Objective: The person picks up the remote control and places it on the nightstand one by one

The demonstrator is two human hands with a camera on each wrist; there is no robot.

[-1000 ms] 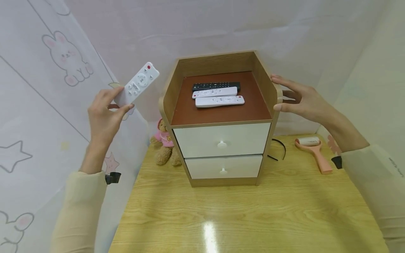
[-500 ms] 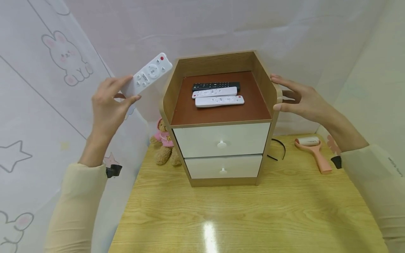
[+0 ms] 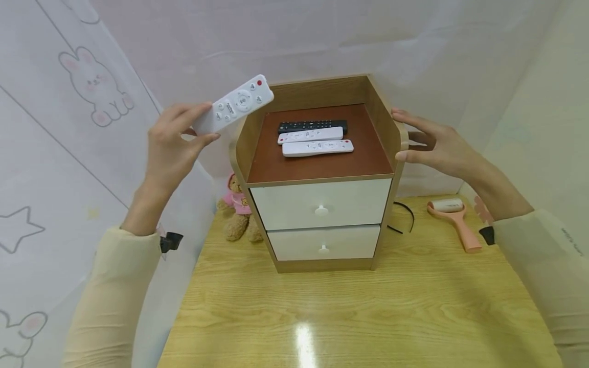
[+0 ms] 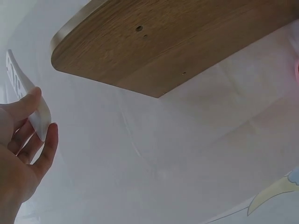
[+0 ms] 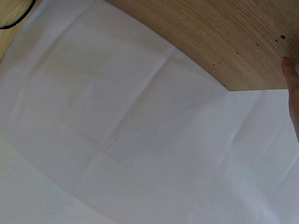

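Note:
My left hand (image 3: 172,138) pinches the lower end of a white remote control (image 3: 241,100) between thumb and fingers. Its button side with a red button faces up in the head view, and it overlaps the left side panel of a small wooden cabinet (image 3: 317,266). In the left wrist view the remote (image 4: 41,114) appears edge-on, apart from the panel (image 4: 112,51). My right hand (image 3: 437,140) touches the rounded front of the cabinet's right side panel, a fingertip (image 5: 288,70) against its outer face. On the brown top lie a black remote (image 3: 313,125) and two white remotes (image 3: 317,148).
Two white drawers (image 3: 294,207) with knobs fill the cabinet front, both closed. A teddy bear (image 3: 239,204) in pink sits left of it on the wooden table (image 3: 322,317). To the right are a black curved band (image 3: 407,208) and a peach lint roller (image 3: 460,225).
My left hand has moved right and slightly up with the white remote, which now overlaps the cabinet's left panel and is turned a little flatter. My right hand stays on the right panel.

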